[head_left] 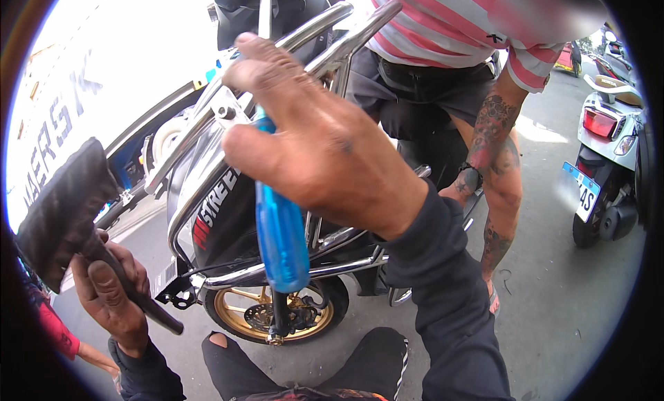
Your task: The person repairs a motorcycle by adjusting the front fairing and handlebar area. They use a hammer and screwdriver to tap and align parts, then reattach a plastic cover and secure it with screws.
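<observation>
My right hand [325,145] is closed round a screwdriver [282,245] with a see-through blue handle. The handle hangs below my fingers, and the shaft rises above them. Just behind it are the chrome bars [183,155] of a guard on a dark motorcycle [232,225]. From this view I cannot tell whether the screwdriver touches the bars. On the left, my left hand [114,297] grips a mallet [69,207] by its dark handle. The mallet's broad black head is tilted up, apart from the motorcycle.
The motorcycle's gold front wheel [277,314] stands before my knees. Beyond it, a person in a striped shirt [443,21] stands close by. A white scooter [609,138] is parked at right. Another person's red sleeve [59,328] shows at lower left.
</observation>
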A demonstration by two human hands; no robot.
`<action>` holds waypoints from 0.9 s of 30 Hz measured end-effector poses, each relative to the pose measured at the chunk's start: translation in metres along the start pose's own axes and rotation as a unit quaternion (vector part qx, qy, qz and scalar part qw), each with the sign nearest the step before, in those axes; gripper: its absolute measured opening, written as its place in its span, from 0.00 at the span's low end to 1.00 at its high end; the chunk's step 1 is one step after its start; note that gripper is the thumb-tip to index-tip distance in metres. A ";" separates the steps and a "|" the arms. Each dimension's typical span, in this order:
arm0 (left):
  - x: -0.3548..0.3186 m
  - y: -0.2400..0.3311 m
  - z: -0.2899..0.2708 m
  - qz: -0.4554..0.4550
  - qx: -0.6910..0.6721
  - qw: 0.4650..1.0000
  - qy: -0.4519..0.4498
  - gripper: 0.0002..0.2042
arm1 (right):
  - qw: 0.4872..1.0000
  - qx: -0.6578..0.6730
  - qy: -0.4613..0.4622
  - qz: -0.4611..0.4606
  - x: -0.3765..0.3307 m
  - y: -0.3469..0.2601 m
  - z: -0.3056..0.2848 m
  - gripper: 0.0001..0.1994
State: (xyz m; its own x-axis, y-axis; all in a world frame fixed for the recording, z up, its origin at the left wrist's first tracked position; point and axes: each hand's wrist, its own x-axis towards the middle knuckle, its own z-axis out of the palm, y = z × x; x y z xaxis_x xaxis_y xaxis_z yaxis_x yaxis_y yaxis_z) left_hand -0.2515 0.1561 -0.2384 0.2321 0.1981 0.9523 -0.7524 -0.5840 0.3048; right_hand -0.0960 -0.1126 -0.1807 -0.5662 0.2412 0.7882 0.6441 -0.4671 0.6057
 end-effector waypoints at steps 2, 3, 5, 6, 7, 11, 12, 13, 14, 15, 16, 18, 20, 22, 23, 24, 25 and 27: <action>0.009 0.020 0.031 -0.123 -0.105 0.987 -0.012 0.24 | 0.998 0.035 0.051 0.022 -0.011 0.013 0.021 0.06; 0.011 0.026 0.041 -0.138 -0.092 0.986 -0.009 0.23 | 0.997 0.032 0.058 0.044 -0.016 0.010 0.030 0.06; 0.015 0.031 0.050 -0.156 -0.146 0.976 -0.050 0.20 | 0.993 0.035 0.069 0.086 -0.022 0.004 0.044 0.07; 0.008 0.030 0.051 -0.192 -0.174 0.964 -0.061 0.20 | 0.990 0.064 0.076 0.103 -0.024 -0.004 0.048 0.07; -0.001 0.027 0.049 -0.216 -0.209 0.950 -0.078 0.20 | 0.986 0.093 0.075 0.119 -0.027 -0.014 0.052 0.08; -0.056 -0.008 0.048 -0.250 -0.268 0.930 -0.027 0.22 | 0.965 0.191 0.101 0.150 -0.042 -0.058 0.073 0.12; -0.070 -0.016 0.049 -0.269 -0.264 0.925 -0.047 0.24 | 0.957 0.224 0.099 0.154 -0.049 -0.070 0.077 0.13; -0.082 -0.022 0.054 -0.260 -0.233 0.937 0.006 0.25 | 0.957 0.241 0.069 0.147 -0.057 -0.080 0.077 0.14; -0.094 -0.029 0.056 -0.266 -0.213 0.940 0.016 0.27 | 0.952 0.232 0.101 0.172 -0.070 -0.090 0.080 0.14; -0.098 -0.035 0.064 -0.218 -0.222 0.948 0.070 0.28 | 0.950 0.228 0.102 0.190 -0.069 -0.095 0.081 0.14; -0.103 -0.038 0.067 -0.240 -0.177 0.948 0.114 0.28 | 0.949 0.224 0.091 0.203 -0.080 -0.102 0.082 0.14; -0.109 -0.046 0.081 -0.226 -0.153 0.929 0.248 0.29 | 0.949 0.232 0.058 0.203 -0.091 -0.108 0.079 0.14; -0.108 -0.046 0.089 -0.219 -0.195 0.942 0.162 0.28 | 0.944 0.259 0.052 0.196 -0.094 -0.110 0.078 0.15; -0.104 -0.042 0.093 -0.218 -0.215 0.945 0.114 0.27 | 0.939 0.280 0.066 0.187 -0.093 -0.108 0.077 0.15; -0.103 -0.039 0.094 -0.212 -0.229 0.944 0.102 0.27 | 0.933 0.293 0.082 0.190 -0.096 -0.104 0.077 0.15; -0.102 -0.036 0.095 -0.208 -0.232 0.946 0.088 0.27 | 0.927 0.307 0.098 0.194 -0.099 -0.102 0.075 0.16; -0.098 -0.030 0.099 -0.209 -0.233 0.947 0.074 0.26 | 0.909 0.325 0.113 0.233 -0.104 -0.093 0.073 0.17; -0.097 -0.021 0.102 -0.195 -0.216 0.954 0.075 0.26 | 0.918 0.291 0.114 0.246 -0.113 -0.086 0.065 0.18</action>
State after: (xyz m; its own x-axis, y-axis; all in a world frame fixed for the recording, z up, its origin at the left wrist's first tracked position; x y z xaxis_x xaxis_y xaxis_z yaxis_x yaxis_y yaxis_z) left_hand -0.1953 0.0684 -0.3357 0.4791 0.4630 0.7457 -0.8183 -0.0716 0.5703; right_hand -0.0542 -0.0448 -0.3146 -0.1833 -0.0926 0.9787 0.9786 0.0773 0.1906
